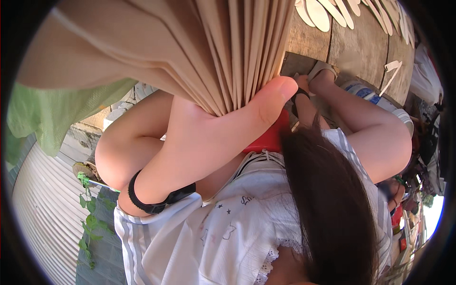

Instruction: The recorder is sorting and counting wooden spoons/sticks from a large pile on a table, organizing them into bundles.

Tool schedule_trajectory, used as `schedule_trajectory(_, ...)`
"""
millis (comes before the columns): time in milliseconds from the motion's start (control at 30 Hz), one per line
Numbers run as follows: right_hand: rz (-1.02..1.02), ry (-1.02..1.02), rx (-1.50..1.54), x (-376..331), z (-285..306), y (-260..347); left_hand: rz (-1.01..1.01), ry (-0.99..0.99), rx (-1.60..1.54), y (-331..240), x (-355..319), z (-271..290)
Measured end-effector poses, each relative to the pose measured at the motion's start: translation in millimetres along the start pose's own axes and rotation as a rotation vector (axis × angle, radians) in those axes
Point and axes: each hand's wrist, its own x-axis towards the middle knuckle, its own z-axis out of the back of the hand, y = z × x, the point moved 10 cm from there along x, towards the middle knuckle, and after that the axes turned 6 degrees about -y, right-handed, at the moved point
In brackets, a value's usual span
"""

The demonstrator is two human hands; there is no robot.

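Observation:
In front of me my left hand [223, 137] is closed around the edge of a thick, fanned stack of brown paper sheets [142, 52]. Its thumb lies across the front of the stack, and the fingers are behind. A black band sits on this wrist. Just right of the thumb, a strip of skin [311, 111] with a dark strap shows beside my hair. It may be my right forearm, but I cannot tell for sure; any fingers there are hidden by the stack.
Pale flat paddle-shaped pieces [317, 14] lie on a worn wooden surface [358, 52] at the top right. A red seat [270, 135] is between my legs. Green mesh [52, 114] hangs at left, above corrugated sheeting [45, 213] and a leafy vine [90, 221]. A white plastic bag [425, 78] is far right.

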Motion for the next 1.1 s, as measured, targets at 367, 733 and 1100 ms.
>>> schedule_trajectory(367, -0.525, -0.532, 0.911, 57, -62, -18, -0.006, 0.023, -0.015, 2, -5, -14)
schedule_trajectory(733, -0.552, -0.623, 1.015, 39, -55, -19, -0.186, 0.048, 0.062, -12, -14, -13)
schedule_trajectory(1100, -0.408, -0.665, 0.785, 53, -48, -9, -0.206, 0.075, 0.015, -11, -28, -23)
